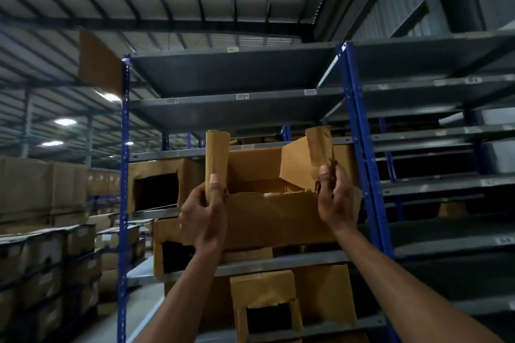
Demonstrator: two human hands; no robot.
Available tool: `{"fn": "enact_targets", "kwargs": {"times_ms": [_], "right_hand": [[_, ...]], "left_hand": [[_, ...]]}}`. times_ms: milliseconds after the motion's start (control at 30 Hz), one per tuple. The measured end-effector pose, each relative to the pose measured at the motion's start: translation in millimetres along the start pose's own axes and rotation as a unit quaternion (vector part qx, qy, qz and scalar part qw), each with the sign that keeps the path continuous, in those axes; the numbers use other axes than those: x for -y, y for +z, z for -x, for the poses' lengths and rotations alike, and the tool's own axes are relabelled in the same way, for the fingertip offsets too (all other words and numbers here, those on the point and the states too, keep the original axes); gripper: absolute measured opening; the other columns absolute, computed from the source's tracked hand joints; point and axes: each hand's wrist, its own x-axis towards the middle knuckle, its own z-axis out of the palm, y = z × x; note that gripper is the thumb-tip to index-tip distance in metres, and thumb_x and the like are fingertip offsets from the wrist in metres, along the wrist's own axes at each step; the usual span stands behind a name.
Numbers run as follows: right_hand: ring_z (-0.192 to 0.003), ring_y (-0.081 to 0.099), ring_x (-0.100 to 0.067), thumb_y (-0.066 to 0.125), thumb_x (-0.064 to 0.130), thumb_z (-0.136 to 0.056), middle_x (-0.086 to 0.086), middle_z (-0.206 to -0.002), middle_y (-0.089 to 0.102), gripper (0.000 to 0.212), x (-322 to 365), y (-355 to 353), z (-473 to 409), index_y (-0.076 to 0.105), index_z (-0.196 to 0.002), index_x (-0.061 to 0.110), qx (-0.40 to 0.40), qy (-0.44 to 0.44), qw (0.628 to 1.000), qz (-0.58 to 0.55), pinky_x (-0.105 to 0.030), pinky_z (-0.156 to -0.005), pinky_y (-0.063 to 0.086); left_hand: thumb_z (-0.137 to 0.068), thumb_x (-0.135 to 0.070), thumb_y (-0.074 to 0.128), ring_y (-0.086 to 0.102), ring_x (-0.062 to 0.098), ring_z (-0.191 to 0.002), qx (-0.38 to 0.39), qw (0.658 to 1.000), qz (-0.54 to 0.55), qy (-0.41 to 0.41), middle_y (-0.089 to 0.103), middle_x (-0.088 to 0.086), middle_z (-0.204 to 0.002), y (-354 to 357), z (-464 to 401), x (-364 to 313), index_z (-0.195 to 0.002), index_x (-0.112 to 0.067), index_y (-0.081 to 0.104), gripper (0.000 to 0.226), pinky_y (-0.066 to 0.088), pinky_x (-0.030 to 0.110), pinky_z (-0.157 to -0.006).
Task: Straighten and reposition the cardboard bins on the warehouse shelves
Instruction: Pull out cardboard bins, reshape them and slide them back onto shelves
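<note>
An open-topped cardboard bin (273, 220) is held up in front of the blue-and-grey shelf rack (124, 175), above the shelf board (278, 263). My left hand (204, 217) grips the bin's upright left flap (217, 159), thumb on its face. My right hand (337, 200) pinches the torn right flap (319, 147). The bin's front wall is ragged along its top edge. Other bins sit on the rack: one with a cut-out at upper left (156, 184), one at lower left (167, 248), one below (264, 301).
Grey shelf boards (446, 231) of the neighbouring rack stretch away on the right, mostly bare. Stacked cartons (47, 259) fill the floor area at left. A loose cardboard sheet (99, 61) sticks out by the rack's top left post.
</note>
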Motion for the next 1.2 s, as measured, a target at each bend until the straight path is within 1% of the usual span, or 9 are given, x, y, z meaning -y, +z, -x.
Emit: {"fn": "enact_targets", "kwargs": {"times_ms": [100,233,400,567,667,767,867,1000,1200], "right_hand": [[-0.067,0.061,0.006,0.044,0.023,-0.111,0.01,-0.068,0.055,0.024,-28.6,45.2,-19.6,0.059,-0.1,0.008,0.001,-0.018,1.0,0.022,-0.009,-0.055,0.045],[-0.06,0.063,-0.008,0.039,0.04,-0.111,0.003,-0.072,0.063,0.029,-69.0,97.5,-22.4,0.058,-0.1,0.022,0.019,-0.035,0.998,0.053,-0.031,-0.051,0.054],[-0.065,0.059,-0.002,0.045,0.027,-0.111,0.009,-0.072,0.057,0.021,-68.4,117.9,-35.0,0.058,-0.096,0.019,0.025,-0.101,0.993,0.055,-0.012,-0.055,0.043],[-0.061,0.055,0.0,0.046,0.024,-0.111,0.012,-0.07,0.051,0.025,-65.4,129.0,-53.7,0.061,-0.097,0.01,-0.007,-0.126,0.99,0.058,-0.009,-0.052,0.037],[-0.059,0.055,-0.004,0.043,0.03,-0.112,0.009,-0.071,0.055,0.029,-62.0,137.5,-65.0,0.062,-0.102,0.01,-0.019,-0.126,0.99,0.058,-0.014,-0.049,0.04],[-0.062,0.056,-0.003,0.042,0.033,-0.112,0.008,-0.075,0.056,0.03,-61.0,135.7,-73.1,0.062,-0.106,0.011,-0.029,-0.118,0.99,0.069,-0.013,-0.052,0.042],[-0.061,0.056,-0.003,0.042,0.033,-0.111,0.01,-0.072,0.054,0.031,-62.6,131.7,-67.5,0.062,-0.103,0.011,-0.034,-0.11,0.99,0.075,-0.012,-0.051,0.04],[-0.06,0.054,0.0,0.043,0.031,-0.112,0.01,-0.069,0.051,0.026,-74.7,122.0,-58.4,0.058,-0.095,0.017,-0.06,-0.088,0.991,0.08,-0.009,-0.053,0.038],[-0.059,0.051,-0.004,0.04,0.037,-0.112,0.009,-0.071,0.052,0.026,-96.4,122.9,-41.2,0.057,-0.102,0.02,-0.077,-0.06,0.988,0.123,-0.019,-0.053,0.038]], "left_hand": [[-0.094,-0.069,0.045,0.066,0.012,-0.075,0.012,1.0,0.008,0.015,0.069,-0.008,-0.08,17.6,-31.1,26.4,-0.104,-0.024,0.075,0.055,0.05,0.03,-0.065],[-0.094,-0.058,0.051,0.07,0.008,-0.077,0.029,0.999,0.009,0.034,0.074,-0.006,-0.085,32.8,-65.6,73.5,-0.108,-0.018,0.078,0.051,0.046,0.022,-0.058],[-0.097,-0.044,0.06,0.073,-0.002,-0.079,0.03,0.992,0.055,0.107,0.076,-0.002,-0.091,37.8,-82.9,95.2,-0.11,-0.012,0.077,0.039,0.051,0.008,-0.059],[-0.102,-0.026,0.062,0.068,-0.009,-0.069,0.001,0.982,0.093,0.166,0.074,0.003,-0.084,44.9,-103.8,94.0,-0.105,0.0,0.077,0.03,0.047,0.005,-0.056],[-0.101,-0.034,0.062,0.071,-0.009,-0.076,-0.023,0.982,0.074,0.171,0.076,-0.004,-0.089,51.6,-117.9,93.1,-0.105,-0.008,0.079,0.031,0.05,0.005,-0.062],[-0.098,-0.044,0.061,0.074,0.001,-0.079,-0.022,0.981,0.075,0.18,0.076,-0.011,-0.089,54.6,-123.8,83.3,-0.102,-0.022,0.077,0.027,0.06,0.019,-0.069],[-0.098,-0.043,0.06,0.073,-0.002,-0.078,-0.015,0.979,0.072,0.188,0.073,-0.018,-0.085,53.1,-123.9,79.1,-0.1,-0.026,0.074,0.022,0.061,0.021,-0.066],[-0.1,-0.043,0.057,0.076,0.001,-0.082,0.002,0.974,0.084,0.212,0.078,-0.005,-0.095,51.3,-110.8,88.0,-0.11,-0.009,0.078,0.041,0.059,0.016,-0.063],[-0.103,-0.022,0.059,0.075,0.014,-0.075,0.029,0.966,0.095,0.239,0.079,0.013,-0.098,51.7,-79.9,124.8,-0.128,0.001,0.071,0.036,0.056,0.013,-0.06]]}}
